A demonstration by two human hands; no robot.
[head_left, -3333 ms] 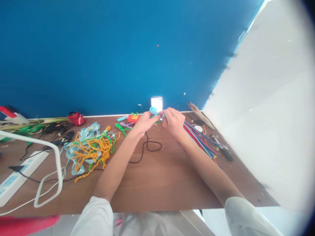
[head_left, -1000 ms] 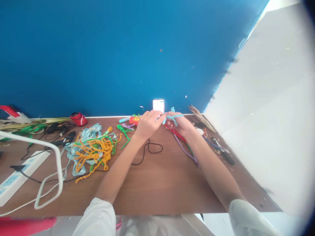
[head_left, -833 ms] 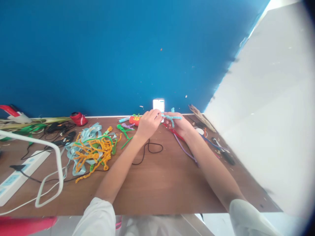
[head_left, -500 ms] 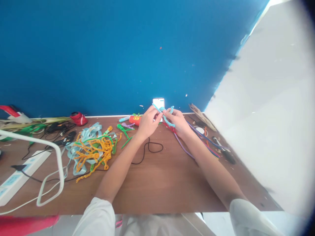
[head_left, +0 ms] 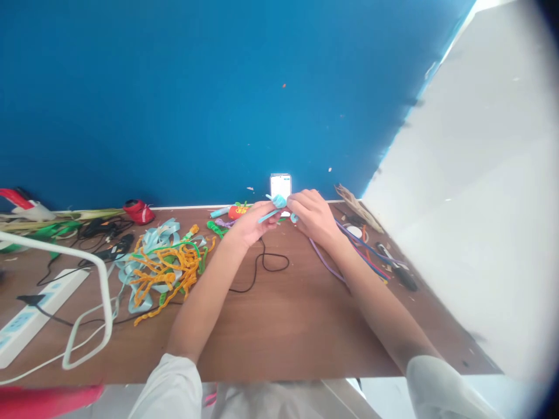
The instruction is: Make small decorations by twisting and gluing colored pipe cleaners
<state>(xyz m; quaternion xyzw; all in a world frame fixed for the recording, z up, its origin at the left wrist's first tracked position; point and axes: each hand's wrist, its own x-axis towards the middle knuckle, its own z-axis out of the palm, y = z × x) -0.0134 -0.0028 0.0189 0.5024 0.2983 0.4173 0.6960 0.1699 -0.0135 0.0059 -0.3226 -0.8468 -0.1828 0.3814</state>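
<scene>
Between my two hands is a light blue pipe cleaner (head_left: 279, 201), bent and coiled, with a straight end sticking out to the left. My left hand (head_left: 255, 223) is closed on it from the left, palm partly turned up. From the right, my right hand (head_left: 312, 214) pinches the same pipe cleaner, its fingertips partly hidden behind the knuckles. Just behind the hands a phone (head_left: 280, 184) with a bright screen leans against the wall. Purple and other coloured pipe cleaners (head_left: 325, 260) lie beneath and beside my right forearm.
To the left lies a heap of orange pipe cleaners (head_left: 166, 273) over pale blue ribbon (head_left: 148, 299). A white power strip (head_left: 41, 314) and a white bent frame (head_left: 105, 291) stand farther left. A black cable (head_left: 255, 273) crosses the brown table (head_left: 279, 331). A dark-handled tool (head_left: 406, 278) lies right.
My left hand has turned palm-up and moved slightly down. The pipe cleaner's loose ends have shifted, one now pointing left. My right hand has curled further over it.
</scene>
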